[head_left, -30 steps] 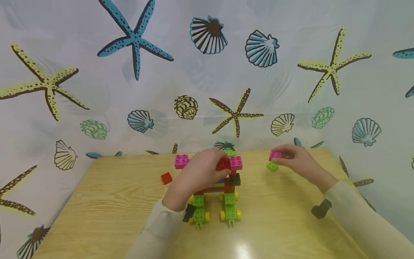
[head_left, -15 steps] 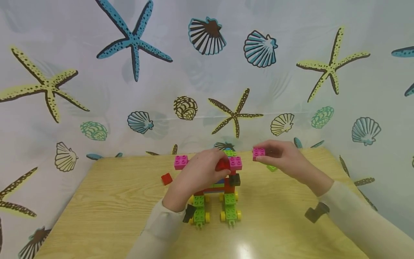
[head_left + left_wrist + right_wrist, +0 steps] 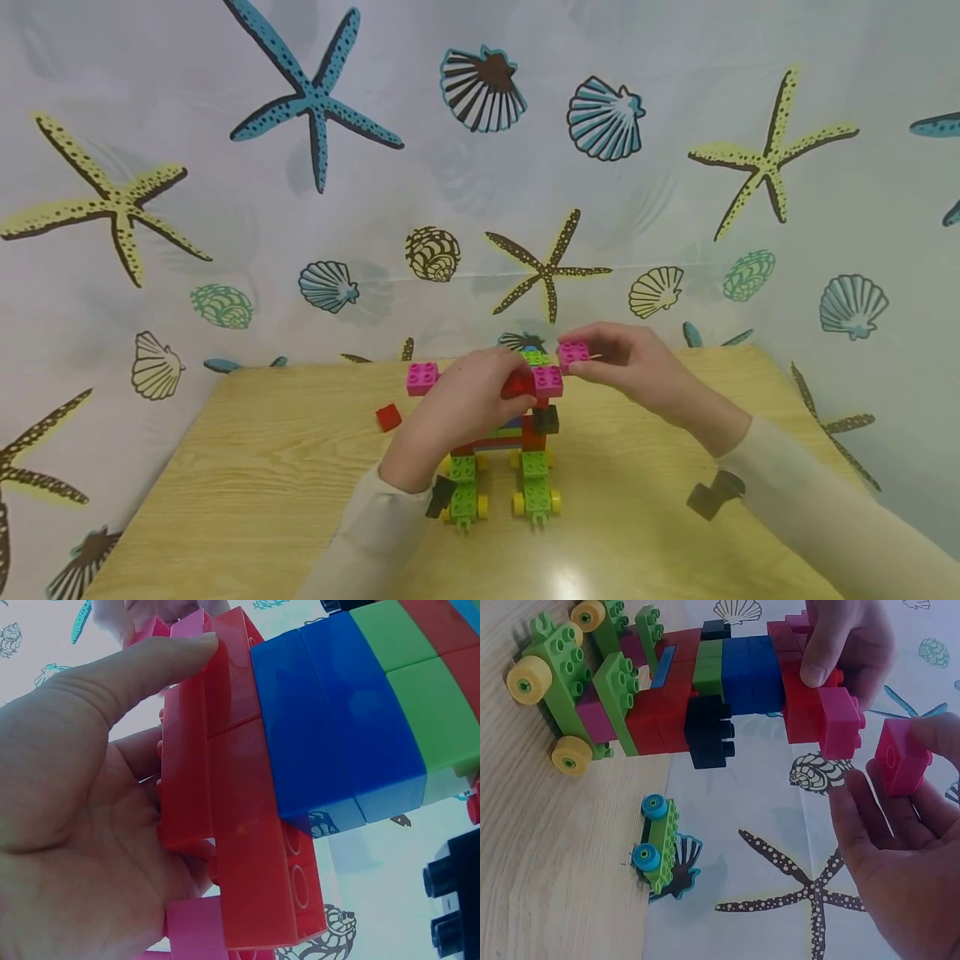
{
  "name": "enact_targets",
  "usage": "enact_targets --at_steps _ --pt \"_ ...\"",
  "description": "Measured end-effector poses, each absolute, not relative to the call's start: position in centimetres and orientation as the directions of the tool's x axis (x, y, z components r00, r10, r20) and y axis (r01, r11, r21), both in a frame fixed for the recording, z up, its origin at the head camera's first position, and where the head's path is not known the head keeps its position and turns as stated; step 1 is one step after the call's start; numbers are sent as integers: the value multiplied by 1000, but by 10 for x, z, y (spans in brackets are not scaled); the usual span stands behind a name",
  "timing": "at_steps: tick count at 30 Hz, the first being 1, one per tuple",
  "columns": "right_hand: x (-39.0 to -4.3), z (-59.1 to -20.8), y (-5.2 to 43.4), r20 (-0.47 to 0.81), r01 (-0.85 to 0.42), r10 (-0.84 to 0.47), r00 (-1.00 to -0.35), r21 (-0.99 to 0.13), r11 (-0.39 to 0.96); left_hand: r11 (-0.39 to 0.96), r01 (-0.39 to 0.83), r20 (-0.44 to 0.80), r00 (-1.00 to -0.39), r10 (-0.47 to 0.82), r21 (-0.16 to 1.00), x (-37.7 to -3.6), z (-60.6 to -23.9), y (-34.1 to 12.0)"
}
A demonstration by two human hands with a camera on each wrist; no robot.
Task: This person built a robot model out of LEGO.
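The pink brick sits pinched in my right hand, just at 2 o'clock of the brick figure (top gripped by my left hand). Placing step, I judge: next needs studs aligned, 1 firm press.

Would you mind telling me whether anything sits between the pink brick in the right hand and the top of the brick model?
Nothing visible does. The right hand holds the pink brick just beside the model's top pink brick, with open space between; the left hand grips the model's other side.
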State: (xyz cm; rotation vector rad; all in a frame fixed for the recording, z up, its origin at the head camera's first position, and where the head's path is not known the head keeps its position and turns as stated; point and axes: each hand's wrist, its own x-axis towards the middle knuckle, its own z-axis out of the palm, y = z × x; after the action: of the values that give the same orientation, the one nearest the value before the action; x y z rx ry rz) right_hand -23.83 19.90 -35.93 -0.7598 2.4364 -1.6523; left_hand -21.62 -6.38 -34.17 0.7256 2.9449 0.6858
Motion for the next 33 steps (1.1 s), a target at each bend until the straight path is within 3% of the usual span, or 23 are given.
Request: enact_targets --at_steps 12,33 --pt "-240 -367 189 131 -285 -470 -873 -919 272 788 446 84 -886 456 424 -217 -343 -64" --pt "-240 -370 187 144 -298 -472 -870 -915 271 782 450 78 -882 465 432 -216 -343 -65"
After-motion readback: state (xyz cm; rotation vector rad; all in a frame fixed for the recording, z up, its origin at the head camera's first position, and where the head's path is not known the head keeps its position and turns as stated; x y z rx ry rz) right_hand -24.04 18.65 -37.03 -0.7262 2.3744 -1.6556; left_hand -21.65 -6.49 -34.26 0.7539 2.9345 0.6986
